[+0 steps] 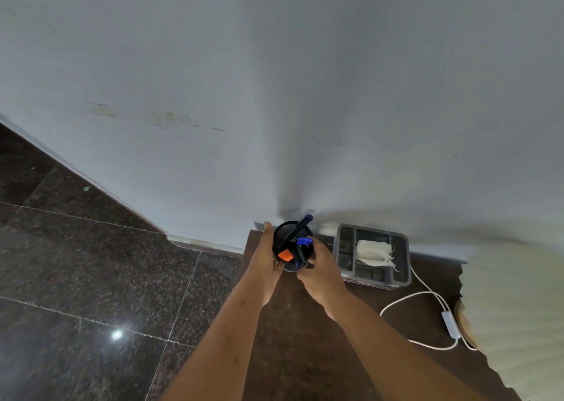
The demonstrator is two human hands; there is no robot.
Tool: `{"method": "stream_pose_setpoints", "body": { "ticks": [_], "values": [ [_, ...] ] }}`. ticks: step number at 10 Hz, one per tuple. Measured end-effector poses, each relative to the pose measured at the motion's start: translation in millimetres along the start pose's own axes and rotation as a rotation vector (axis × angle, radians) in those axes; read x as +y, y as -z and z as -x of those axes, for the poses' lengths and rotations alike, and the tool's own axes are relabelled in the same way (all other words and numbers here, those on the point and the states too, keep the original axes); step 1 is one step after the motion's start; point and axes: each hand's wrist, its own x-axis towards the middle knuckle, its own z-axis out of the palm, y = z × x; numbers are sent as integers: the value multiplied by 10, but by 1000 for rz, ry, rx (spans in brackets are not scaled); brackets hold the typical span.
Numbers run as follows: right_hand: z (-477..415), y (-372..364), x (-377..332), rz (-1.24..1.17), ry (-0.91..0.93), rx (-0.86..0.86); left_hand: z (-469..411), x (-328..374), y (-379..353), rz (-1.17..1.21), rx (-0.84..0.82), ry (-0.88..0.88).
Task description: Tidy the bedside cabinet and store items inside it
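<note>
Filling the upper half of the view is a pale wall (274, 80), below which a dark speckled tiled floor (76, 278) spreads to the left. The dark wooden top of the bedside cabinet (305, 355) is seen at lower centre, set against the wall, and a cream ribbed lampshade (518, 309) is cut off at the right edge. A grey compartmented tray (404, 260) rests at the back of the top, just to the right of the hands, and a folded white cloth (374, 252) lies in its middle compartment. A white cable (406, 298) with an inline switch (450, 324) is looped across the wood between tray and lamp.

A black mesh pen holder (282, 233) is clasped from both sides near the cabinet's back left corner: the left hand (268, 260) is pressed flat against its left wall and the right hand (320, 269) is wrapped round its right side. Whether the holder is resting on the top or just lifted cannot be told. Dark and blue pens (300, 228) and something orange (285, 255) are held inside it.

The task is judged to be at an early or middle stage: the tray, cloth and cable are left on top, no open drawer or door is shown, and the holder itself is not yet stored inside.
</note>
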Motion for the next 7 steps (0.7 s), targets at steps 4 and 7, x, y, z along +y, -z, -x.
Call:
{"method": "stream_pose_setpoints", "body": {
  "ticks": [4,7],
  "values": [
    [195,129,-24,84,33,-37,218,-88,-44,42,184,0],
    [565,410,-88,-11,-59,-47,592,-55,-301,41,228,-7]
  ]
}}
